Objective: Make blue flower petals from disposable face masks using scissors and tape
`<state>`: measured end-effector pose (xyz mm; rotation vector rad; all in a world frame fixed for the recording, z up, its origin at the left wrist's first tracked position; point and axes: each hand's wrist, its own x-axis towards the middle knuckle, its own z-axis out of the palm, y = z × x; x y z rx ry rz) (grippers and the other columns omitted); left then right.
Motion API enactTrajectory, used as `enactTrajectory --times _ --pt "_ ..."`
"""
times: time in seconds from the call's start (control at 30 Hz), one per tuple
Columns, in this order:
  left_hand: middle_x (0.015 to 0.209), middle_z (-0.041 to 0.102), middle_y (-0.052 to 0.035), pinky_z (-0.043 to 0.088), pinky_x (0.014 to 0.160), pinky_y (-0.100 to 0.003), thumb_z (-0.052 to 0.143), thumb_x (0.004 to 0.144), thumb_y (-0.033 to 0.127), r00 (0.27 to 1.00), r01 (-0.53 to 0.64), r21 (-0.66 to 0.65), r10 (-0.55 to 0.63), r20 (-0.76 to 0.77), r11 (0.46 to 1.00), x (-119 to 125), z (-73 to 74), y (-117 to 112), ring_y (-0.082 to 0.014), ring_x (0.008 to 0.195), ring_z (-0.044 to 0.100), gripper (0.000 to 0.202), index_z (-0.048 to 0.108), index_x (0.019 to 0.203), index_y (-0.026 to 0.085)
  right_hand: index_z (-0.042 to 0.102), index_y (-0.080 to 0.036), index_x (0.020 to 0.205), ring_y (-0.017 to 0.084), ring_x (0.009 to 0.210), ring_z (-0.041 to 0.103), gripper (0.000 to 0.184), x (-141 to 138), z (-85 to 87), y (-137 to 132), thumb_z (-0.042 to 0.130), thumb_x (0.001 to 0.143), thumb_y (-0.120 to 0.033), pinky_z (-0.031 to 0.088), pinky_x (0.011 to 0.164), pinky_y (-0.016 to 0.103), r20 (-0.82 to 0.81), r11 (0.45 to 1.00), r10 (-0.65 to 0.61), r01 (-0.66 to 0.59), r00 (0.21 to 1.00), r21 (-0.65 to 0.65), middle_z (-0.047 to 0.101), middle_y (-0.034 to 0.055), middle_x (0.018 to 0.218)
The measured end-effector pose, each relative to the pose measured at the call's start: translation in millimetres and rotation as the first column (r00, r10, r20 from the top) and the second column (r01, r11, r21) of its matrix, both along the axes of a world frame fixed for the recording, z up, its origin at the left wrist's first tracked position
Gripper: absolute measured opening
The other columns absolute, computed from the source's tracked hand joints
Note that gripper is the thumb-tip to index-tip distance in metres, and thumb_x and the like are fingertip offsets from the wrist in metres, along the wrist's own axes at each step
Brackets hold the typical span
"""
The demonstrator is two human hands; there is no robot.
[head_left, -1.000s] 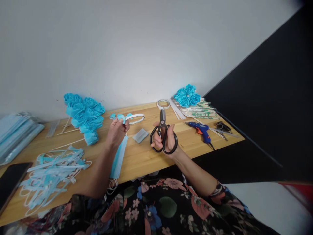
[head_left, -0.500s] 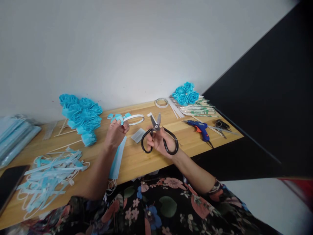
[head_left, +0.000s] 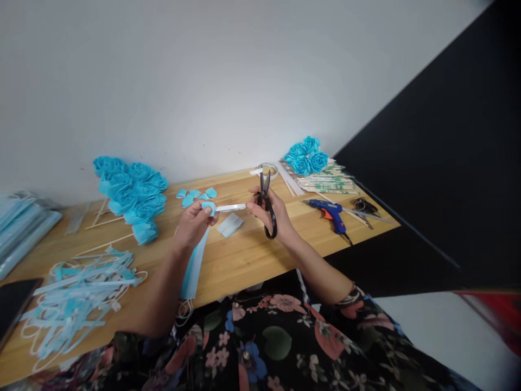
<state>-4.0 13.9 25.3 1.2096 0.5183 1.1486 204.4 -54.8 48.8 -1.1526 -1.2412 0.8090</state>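
We log: left hand [head_left: 194, 221] pinched shut on white strip [head_left: 230, 207] over worktop [head_left: 244, 255] | right hand [head_left: 277, 213] closed round black scissors [head_left: 270, 224], blades upward | green print on stick packets [head_left: 330, 184] too small to read

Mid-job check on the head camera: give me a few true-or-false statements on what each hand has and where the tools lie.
1. The right hand holds the black scissors. True.
2. The left hand grips the glue gun. False: the glue gun lies on the table, to the right of both hands.
3. The left hand pinches a white strip. True.
4. All the blue flowers sit in one pile. False: a large flower bunch lies left of the hands, and a small flower bunch lies at the far right near the wall.
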Motion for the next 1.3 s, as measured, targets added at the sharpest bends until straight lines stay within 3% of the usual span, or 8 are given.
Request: enactTrajectory --times 0.23,0.5,0.67,0.77,0.9,1.13,1.3 --pt "0.060 0.059 0.0004 0.036 0.051 -0.024 0.084 0.072 0.052 0.999 -0.010 0.015 0.011 -0.030 1.000 0.2 1.6 -0.6 -0.0099 0.052 0.048 0.041 0.063 0.073 0.017 0.058 -0.021 0.110 0.012 0.067 0.056 0.039 2.7 -2.0 0.2 0.071 0.079 -0.040 0.045 0.066 0.028 0.008 1.000 0.028 -0.028 1.000 0.004 0.060 -0.0024 0.076" --pt "0.059 0.057 0.0010 0.036 0.050 -0.023 0.083 0.072 0.053 0.999 -0.009 0.026 0.010 -0.033 1.000 -0.2 -1.5 0.3 -0.0093 0.051 0.046 0.042 0.062 0.071 0.017 0.058 -0.021 0.109 0.013 0.070 0.058 0.046 4.0 0.1 -1.0 0.077 0.076 -0.048 0.047 0.067 0.028 0.014 0.998 0.059 -0.059 0.998 -0.008 0.060 -0.0019 0.077" --pt "0.062 0.056 0.0012 0.038 0.051 -0.022 0.084 0.072 0.051 1.000 0.010 0.005 -0.010 -0.011 1.000 -0.4 -0.5 -0.4 -0.0086 0.053 0.048 0.041 0.062 0.072 0.017 0.057 -0.023 0.115 0.016 0.080 0.063 0.049 6.5 -6.2 2.2 0.076 0.078 -0.049 0.051 0.073 0.030 0.020 0.999 0.049 -0.049 0.999 0.013 0.066 0.0021 0.089" --pt "0.060 0.055 0.0016 0.039 0.050 -0.021 0.086 0.071 0.050 1.000 0.012 -0.012 -0.012 0.027 1.000 0.1 1.1 -1.5 -0.0086 0.053 0.048 0.041 0.061 0.070 0.017 0.059 -0.023 0.119 0.016 0.085 0.065 0.049 8.2 -11.2 4.2 0.077 0.079 -0.044 0.051 0.076 0.029 0.025 0.992 0.123 -0.123 0.992 0.018 0.069 0.0039 0.096" --pt "0.060 0.054 0.0019 0.037 0.048 -0.021 0.086 0.071 0.050 0.998 0.012 -0.050 -0.009 0.055 0.999 1.3 3.1 -2.0 -0.0086 0.053 0.047 0.042 0.061 0.071 0.017 0.064 -0.022 0.122 0.013 0.076 0.060 0.044 9.7 -15.9 5.1 0.073 0.083 -0.041 0.048 0.071 0.027 0.100 0.972 0.233 -0.234 0.967 0.000 0.067 0.0025 0.093" --pt "0.064 0.059 0.0006 0.033 0.043 -0.018 0.086 0.071 0.051 0.997 0.070 -0.113 -0.067 0.032 0.991 2.1 3.5 -0.7 -0.0091 0.054 0.049 0.043 0.058 0.074 0.018 0.064 -0.021 0.113 0.012 0.073 0.057 0.045 9.0 -4.6 2.6 0.077 0.077 -0.045 0.047 0.069 0.026 0.037 0.971 0.240 -0.239 0.970 -0.022 0.061 0.0005 0.085" --pt "0.075 0.069 -0.0030 0.036 0.044 -0.020 0.080 0.079 0.049 0.990 0.104 -0.062 -0.110 -0.093 0.993 -0.8 -1.1 0.1 -0.0086 0.051 0.051 0.037 0.061 0.082 0.018 0.064 -0.021 0.112 0.013 0.071 0.057 0.041 10.6 1.7 3.1 0.076 0.078 -0.041 0.046 0.068 0.026 0.142 0.978 0.210 -0.209 0.967 -0.025 0.062 0.0003 0.083"
